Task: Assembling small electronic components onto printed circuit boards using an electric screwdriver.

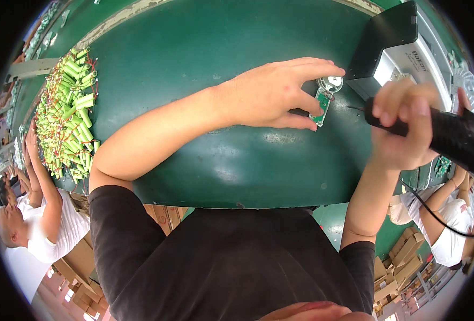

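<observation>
My left hand point(279, 95) reaches over the bench from the left, its fingers around a small green circuit board point(323, 100) in a pale frame. One fingertip rests on the board, and the thumb is at its lower edge. Another finger stretches past a round white-and-silver part point(330, 83), which looks like a small speaker, at the board's far end. In my right hand point(408, 120) is a thick black electric screwdriver point(453, 136). Its thin tip points left, toward the board, and appears apart from it. My left fingers partly cover the board.
A black-and-silver machine point(403, 56) stands at the far right of the green bench point(221, 160). Many green cylindrical cells with red wires point(68, 112) are heaped on the left. A black cable point(435, 214) hangs at the right. Other people point(49, 224) sit on both sides.
</observation>
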The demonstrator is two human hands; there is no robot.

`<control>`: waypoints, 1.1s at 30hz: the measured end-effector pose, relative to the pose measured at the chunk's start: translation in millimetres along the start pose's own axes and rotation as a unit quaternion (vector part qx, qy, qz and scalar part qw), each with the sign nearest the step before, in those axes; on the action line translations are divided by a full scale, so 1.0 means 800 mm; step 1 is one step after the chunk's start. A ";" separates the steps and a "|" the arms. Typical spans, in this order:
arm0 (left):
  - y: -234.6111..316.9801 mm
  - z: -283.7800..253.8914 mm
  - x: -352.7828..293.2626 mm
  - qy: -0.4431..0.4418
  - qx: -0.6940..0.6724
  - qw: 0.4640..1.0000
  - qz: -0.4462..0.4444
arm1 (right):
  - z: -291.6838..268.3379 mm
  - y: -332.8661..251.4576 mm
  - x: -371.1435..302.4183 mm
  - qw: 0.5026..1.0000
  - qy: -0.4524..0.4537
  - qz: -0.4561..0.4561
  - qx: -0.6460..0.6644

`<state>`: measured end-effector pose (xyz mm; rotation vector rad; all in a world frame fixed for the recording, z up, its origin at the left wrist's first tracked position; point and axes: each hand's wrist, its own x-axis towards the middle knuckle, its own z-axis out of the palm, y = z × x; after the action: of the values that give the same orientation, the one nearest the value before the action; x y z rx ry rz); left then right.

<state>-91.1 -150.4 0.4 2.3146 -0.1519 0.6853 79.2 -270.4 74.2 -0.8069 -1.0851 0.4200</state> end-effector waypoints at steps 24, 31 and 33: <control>0.011 0.005 -0.004 -0.001 -0.012 1.000 -0.017 | 0.022 0.039 -0.028 0.997 -0.041 -0.001 -0.062; 0.017 0.003 -0.003 -0.007 0.005 0.999 -0.031 | 0.006 0.034 -0.028 0.989 -0.084 0.024 -0.116; 0.016 0.002 -0.003 -0.006 0.008 1.000 -0.029 | 0.002 0.034 -0.028 0.985 -0.098 0.033 -0.135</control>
<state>-96.2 -161.5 5.7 2.3281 -0.0837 0.6460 69.9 -266.8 40.4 -1.0602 -1.3211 0.4189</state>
